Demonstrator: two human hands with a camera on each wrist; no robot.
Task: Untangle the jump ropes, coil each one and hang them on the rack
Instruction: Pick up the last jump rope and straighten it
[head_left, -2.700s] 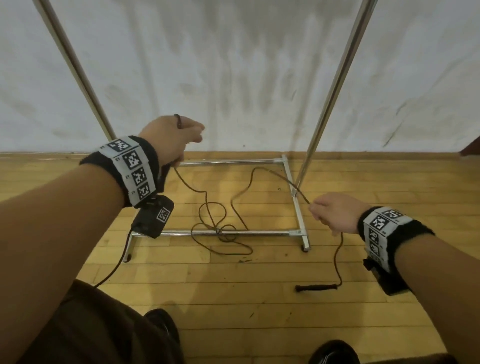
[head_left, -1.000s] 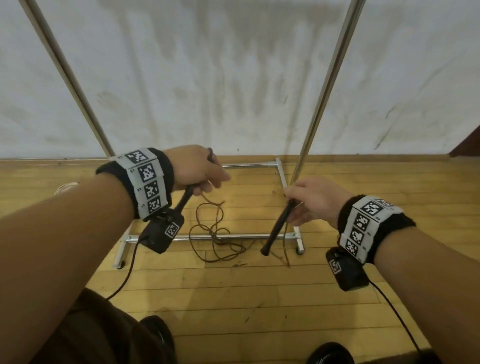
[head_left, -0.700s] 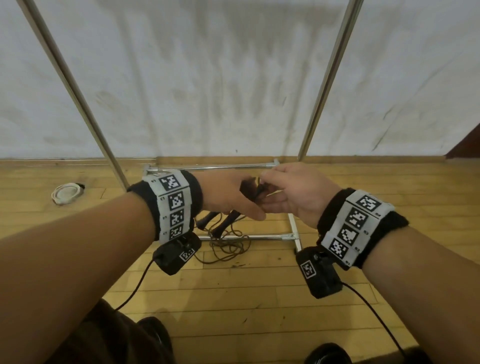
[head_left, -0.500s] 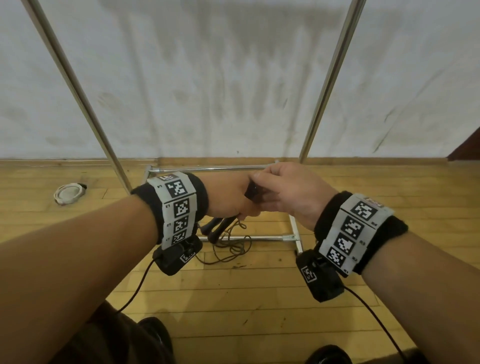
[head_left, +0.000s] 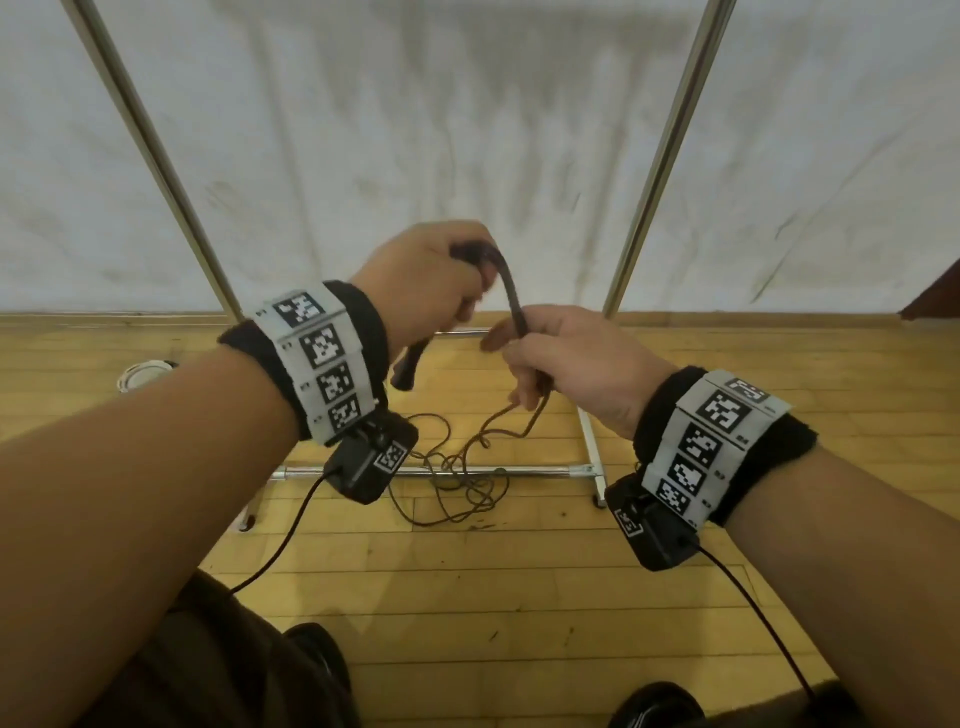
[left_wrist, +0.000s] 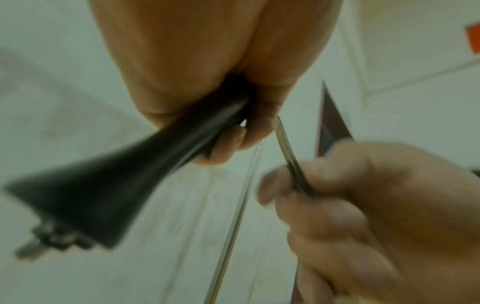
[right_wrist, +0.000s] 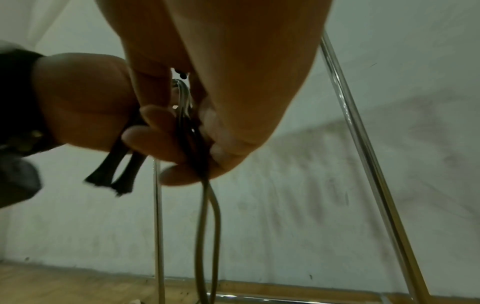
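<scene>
My left hand grips both black handles of a thin brown jump rope; their ends stick out side by side below the fist. The rope arcs from the top of that fist to my right hand, which pinches its two strands close beside the left hand. From there the strands drop to a loose tangle on the floor, lying over the rack's front base bar. The rack's uprights rise at left and right.
The chrome rack stands against a stained white wall on wooden flooring. A small white ring-shaped object lies on the floor at the left. My shoes are at the bottom edge. Camera cables hang from both wrists.
The right hand picked up the second handle from the floor and passed it into the left hand. Both hands have since risen, and the right hand now holds the rope strands.
</scene>
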